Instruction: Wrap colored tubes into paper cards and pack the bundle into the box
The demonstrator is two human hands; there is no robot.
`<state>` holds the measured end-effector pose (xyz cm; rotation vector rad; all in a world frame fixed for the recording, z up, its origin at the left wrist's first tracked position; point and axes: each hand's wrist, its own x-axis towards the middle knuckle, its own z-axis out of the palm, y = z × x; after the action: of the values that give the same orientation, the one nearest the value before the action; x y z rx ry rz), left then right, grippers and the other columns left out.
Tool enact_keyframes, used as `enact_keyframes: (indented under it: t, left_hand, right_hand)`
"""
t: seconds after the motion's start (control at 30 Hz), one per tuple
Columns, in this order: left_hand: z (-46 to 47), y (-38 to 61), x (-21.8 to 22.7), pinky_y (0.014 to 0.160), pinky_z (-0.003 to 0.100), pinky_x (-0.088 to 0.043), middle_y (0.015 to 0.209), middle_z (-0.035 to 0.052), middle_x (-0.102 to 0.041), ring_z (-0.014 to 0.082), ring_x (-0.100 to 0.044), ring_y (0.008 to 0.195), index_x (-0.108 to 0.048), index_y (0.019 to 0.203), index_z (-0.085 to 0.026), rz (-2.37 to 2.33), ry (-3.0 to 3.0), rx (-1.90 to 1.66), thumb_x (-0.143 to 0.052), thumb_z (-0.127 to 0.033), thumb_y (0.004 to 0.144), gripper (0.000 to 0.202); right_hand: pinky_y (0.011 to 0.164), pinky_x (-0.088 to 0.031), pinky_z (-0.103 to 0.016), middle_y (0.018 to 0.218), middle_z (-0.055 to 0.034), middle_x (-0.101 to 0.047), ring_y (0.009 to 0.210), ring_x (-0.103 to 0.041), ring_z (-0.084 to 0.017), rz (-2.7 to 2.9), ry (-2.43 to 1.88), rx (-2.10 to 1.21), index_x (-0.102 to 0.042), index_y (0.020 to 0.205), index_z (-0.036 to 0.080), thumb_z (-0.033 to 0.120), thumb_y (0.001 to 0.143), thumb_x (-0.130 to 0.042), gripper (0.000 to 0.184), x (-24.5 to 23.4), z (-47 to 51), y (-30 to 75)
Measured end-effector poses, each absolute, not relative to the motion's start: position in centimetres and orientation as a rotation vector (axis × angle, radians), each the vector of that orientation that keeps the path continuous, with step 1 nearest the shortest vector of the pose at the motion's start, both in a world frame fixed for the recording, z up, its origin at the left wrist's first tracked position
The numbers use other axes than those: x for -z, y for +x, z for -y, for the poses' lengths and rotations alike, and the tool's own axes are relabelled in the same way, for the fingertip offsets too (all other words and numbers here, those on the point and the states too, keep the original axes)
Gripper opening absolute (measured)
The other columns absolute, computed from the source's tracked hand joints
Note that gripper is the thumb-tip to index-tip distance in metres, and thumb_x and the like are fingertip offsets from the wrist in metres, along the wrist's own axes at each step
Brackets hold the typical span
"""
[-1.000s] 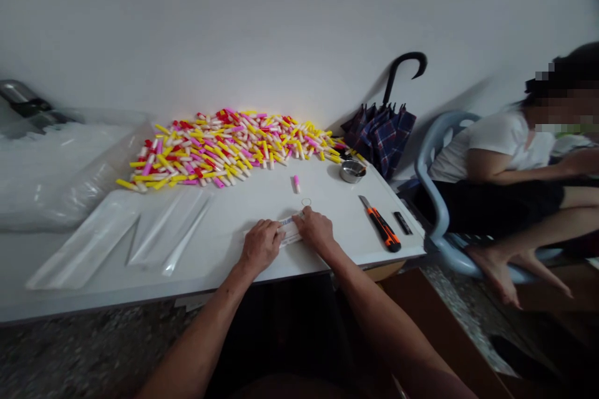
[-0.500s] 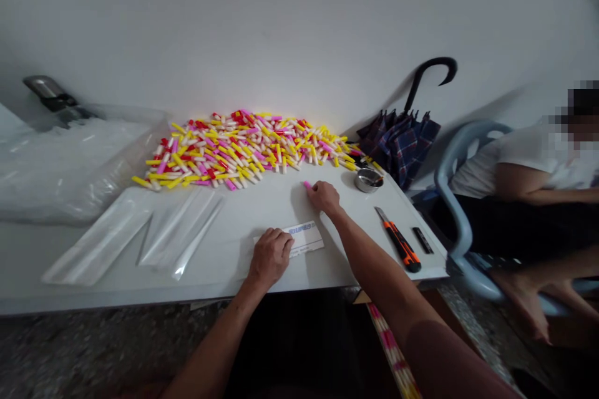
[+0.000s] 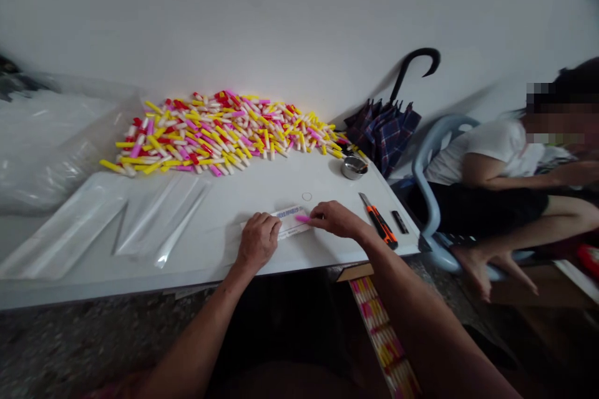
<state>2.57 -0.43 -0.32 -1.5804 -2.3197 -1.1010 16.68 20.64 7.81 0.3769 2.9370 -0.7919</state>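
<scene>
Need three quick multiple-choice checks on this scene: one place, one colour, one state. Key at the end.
1. Where is the orange-handled utility knife?
A. In the heap of tubes
B. On the table, near its right edge
C. On the floor

2. What colour is the small tube at the fingers of the right hand?
A. Yellow
B. Pink
C. Red

3. What state is the plaid umbrella in?
A. Closed, handle up
B. Open on the floor
C. Open over the chair

Key:
1. B, it lies on the tabletop, right of the hands.
2. B, pink shows above the white card.
3. A, its canopy is folded and its curved handle points up.
</scene>
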Motion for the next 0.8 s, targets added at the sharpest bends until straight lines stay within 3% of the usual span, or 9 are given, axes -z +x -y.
enact_keyframes:
  t: [0.17,0.23,0.33,0.43,0.57,0.8]
  left_hand:
    - [0.6,2.6,0.3,0.083,0.038,-0.046,0.088,0.0053,-0.067,0.0233,-0.057,0.089,-0.067,0.090,-0.021,2.294,-1.582,1.100,-0.048,-0.027,0.103,0.024]
    - [0.6,2.5,0.3,0.084,0.039,-0.046,0.090,0.0055,-0.068,0.0234,-0.057,0.089,-0.068,0.093,-0.021,2.302,-1.560,1.113,-0.049,-0.028,0.103,0.023]
    - [0.6,2.4,0.3,0.086,0.039,-0.046,0.093,0.0052,-0.069,0.0230,-0.058,0.090,-0.069,0.097,-0.022,2.321,-1.516,1.179,-0.050,-0.029,0.103,0.021]
    - [0.6,2.3,0.5,0.087,0.038,-0.046,0.093,0.0046,-0.070,0.0229,-0.059,0.090,-0.070,0.097,-0.023,2.336,-1.499,1.231,-0.051,-0.030,0.103,0.021]
    - [0.5,2.3,0.6,0.087,0.038,-0.046,0.093,0.0043,-0.070,0.0226,-0.059,0.091,-0.072,0.098,-0.023,2.348,-1.483,1.242,-0.052,-0.032,0.103,0.022]
    - [0.5,2.3,0.6,0.087,0.039,-0.045,0.092,0.0047,-0.070,0.0228,-0.059,0.091,-0.071,0.093,-0.023,2.360,-1.492,1.184,-0.054,-0.030,0.101,0.021]
  right_hand:
    - [0.068,-0.038,-0.027,0.078,-0.0054,-0.072,0.073,-0.058,-0.016,-2.957,0.285,0.964,-0.077,0.083,0.016,0.035,0.092,-0.066,0.023,-6.1,-19.0,14.1]
    - [0.067,-0.039,-0.026,0.076,-0.0027,-0.070,0.069,-0.057,-0.015,-2.907,0.322,1.164,-0.076,0.092,0.016,0.031,0.089,-0.066,0.017,-5.1,-18.4,13.6]
    - [0.063,-0.041,-0.025,0.072,0.0009,-0.066,0.064,-0.056,-0.014,-2.732,0.492,1.546,-0.071,0.102,0.016,0.027,0.082,-0.068,0.023,-3.7,-17.8,13.8]
    - [0.063,-0.043,-0.025,0.073,0.0010,-0.065,0.066,-0.056,-0.014,-2.640,0.569,1.761,-0.071,0.094,0.016,0.027,0.078,-0.070,0.019,-3.0,-17.8,14.5]
    - [0.071,-0.044,-0.026,0.077,0.0006,-0.065,0.073,-0.057,-0.014,-2.667,0.513,1.790,-0.071,0.088,0.017,0.025,0.078,-0.070,0.012,-2.8,-18.1,14.9]
    - [0.072,-0.047,-0.027,0.093,-0.0034,-0.070,0.079,-0.061,-0.015,-2.242,0.380,2.180,-0.064,0.101,0.019,0.033,0.081,-0.074,0.027,-3.2,-17.1,14.7]
